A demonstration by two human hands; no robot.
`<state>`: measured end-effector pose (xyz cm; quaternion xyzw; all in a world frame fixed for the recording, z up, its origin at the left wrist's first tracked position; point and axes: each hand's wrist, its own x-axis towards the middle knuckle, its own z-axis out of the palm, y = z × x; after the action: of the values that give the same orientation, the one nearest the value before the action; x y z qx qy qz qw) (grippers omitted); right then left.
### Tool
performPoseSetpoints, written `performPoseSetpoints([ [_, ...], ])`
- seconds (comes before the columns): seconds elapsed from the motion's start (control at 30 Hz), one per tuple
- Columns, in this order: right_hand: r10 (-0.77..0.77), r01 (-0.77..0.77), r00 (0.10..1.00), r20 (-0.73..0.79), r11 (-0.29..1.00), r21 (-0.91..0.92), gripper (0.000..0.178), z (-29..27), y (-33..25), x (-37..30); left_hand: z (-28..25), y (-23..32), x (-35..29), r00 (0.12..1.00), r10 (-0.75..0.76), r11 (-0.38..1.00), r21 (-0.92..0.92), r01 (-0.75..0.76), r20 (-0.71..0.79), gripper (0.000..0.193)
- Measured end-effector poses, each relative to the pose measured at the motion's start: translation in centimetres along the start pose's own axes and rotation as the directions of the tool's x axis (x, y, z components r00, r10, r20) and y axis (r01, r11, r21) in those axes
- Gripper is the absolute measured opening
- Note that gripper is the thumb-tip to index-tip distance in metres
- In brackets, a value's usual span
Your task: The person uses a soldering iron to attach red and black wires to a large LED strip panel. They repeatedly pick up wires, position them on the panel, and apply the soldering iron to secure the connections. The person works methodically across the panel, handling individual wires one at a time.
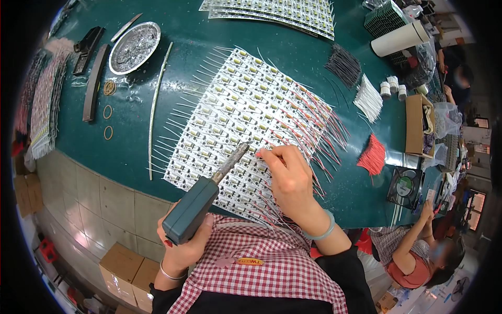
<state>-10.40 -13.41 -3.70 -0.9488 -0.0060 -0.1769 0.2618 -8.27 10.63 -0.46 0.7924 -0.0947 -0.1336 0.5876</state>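
A panel of white circuit boards [222,107] lies in front of me, with rows of small yellowish parts. White wires stick out along its left side, and red and white wires [327,136] along its right. My left hand [193,246] is closed round the handle of a dark green soldering gun [191,210]. Its metal tip points up and right, over the middle of the panel. Close to that tip, my right hand [291,179] pinches what looks like a red wire, mostly hidden by the fingers.
Bundles of black wires [343,65], white wires [369,99] and red wires [372,157] lie on the right. A metal bowl [135,48] and rubber bands [107,112] are at left. More board panels [277,15] lie far back. A person [418,256] sits at right beside a fan [404,187].
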Motion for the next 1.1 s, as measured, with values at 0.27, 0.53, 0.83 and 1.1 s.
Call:
performPoseSetpoints([
  [0.27, -0.054, 0.058, 0.996, 0.066, 0.996, -0.067, 0.031, -0.2, 0.3, 0.2, 0.0, 0.1, -0.1, 0.995, -0.086, 0.996, -0.011, 0.086, -0.058, 0.018],
  [0.53, -0.056, 0.056, 0.998, -0.007, 0.997, -0.052, 0.029, -0.2, 0.2, -0.3, -0.2, 0.0, -0.4, 0.992, -0.085, 0.996, 0.002, 0.086, -0.088, 0.016],
  [0.83, -0.083, 0.079, 0.996, -0.044, 0.993, -0.088, 0.026, 0.3, 0.2, -0.4, 0.0, 0.4, 0.3, 1.0, -0.012, 1.0, 0.009, 0.012, 0.012, 0.019],
  [1.1, -0.116, 0.107, 0.992, -0.045, 0.98, -0.168, 0.023, 0.6, -0.2, -0.4, 0.1, 0.3, 0.4, 0.997, 0.043, 0.997, 0.057, -0.046, 0.065, 0.019],
])
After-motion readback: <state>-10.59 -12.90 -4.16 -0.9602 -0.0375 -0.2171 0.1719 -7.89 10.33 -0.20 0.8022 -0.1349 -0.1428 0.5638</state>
